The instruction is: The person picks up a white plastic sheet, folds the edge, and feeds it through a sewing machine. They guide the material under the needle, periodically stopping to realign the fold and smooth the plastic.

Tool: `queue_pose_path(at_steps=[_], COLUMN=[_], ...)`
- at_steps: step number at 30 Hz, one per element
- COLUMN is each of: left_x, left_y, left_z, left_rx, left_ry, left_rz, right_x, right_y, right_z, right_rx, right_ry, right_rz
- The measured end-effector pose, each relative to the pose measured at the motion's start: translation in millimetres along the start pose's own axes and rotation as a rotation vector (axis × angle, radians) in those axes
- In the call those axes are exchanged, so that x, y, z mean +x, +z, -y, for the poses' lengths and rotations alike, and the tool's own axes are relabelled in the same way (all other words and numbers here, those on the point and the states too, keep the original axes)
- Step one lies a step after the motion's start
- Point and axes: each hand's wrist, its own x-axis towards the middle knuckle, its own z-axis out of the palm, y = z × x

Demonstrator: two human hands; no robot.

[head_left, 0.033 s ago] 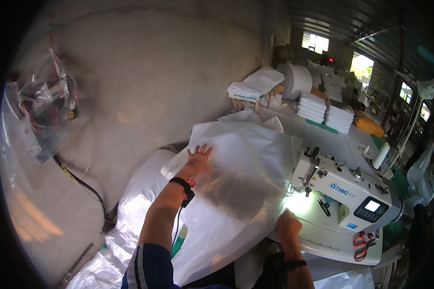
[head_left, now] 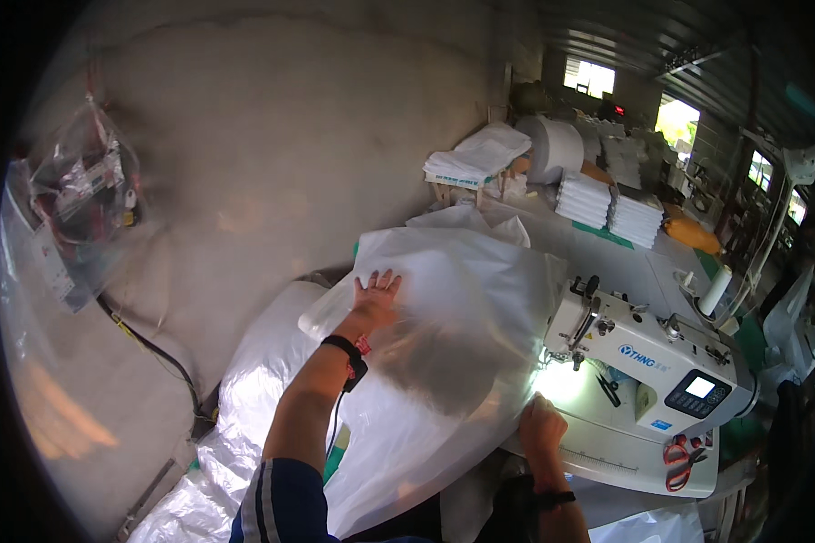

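Note:
A large white, partly see-through sheet of bag material (head_left: pixel 462 308) is draped over the sewing table in front of me. My left hand (head_left: pixel 376 294) lies flat on its upper left part with the fingers spread; a black band is on that wrist. My right hand (head_left: pixel 541 425) is closed on the sheet's lower right edge, just left of the lit needle area. The white sewing machine (head_left: pixel 647 357) stands to the right of the sheet, with a small screen on its front.
Red scissors (head_left: pixel 677 462) lie on the table's front right. Stacks of folded white bags (head_left: pixel 607 204) and a large white roll (head_left: pixel 552 149) stand behind. More shiny white material (head_left: pixel 244 407) is piled at the lower left. A plastic bag (head_left: pixel 86 199) and a black cable (head_left: pixel 154 348) hang on the wall.

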Motion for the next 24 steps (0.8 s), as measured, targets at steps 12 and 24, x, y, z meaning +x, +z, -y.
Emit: queue_pose_path(at_steps=[12, 24], left_x=[43.6, 73.5], left_y=[54.3, -1.4], left_z=[104.1, 89.3], left_rx=[0.048, 0.051], left_ry=[0.113, -0.078], left_rz=[0.168, -0.699], right_x=[5.7, 9.4], right_y=[0.6, -0.5], right_z=[3.3, 3.5], right_rx=[0.089, 0.089], right_ry=[-0.053, -0.026], right_rz=[0.031, -0.054])
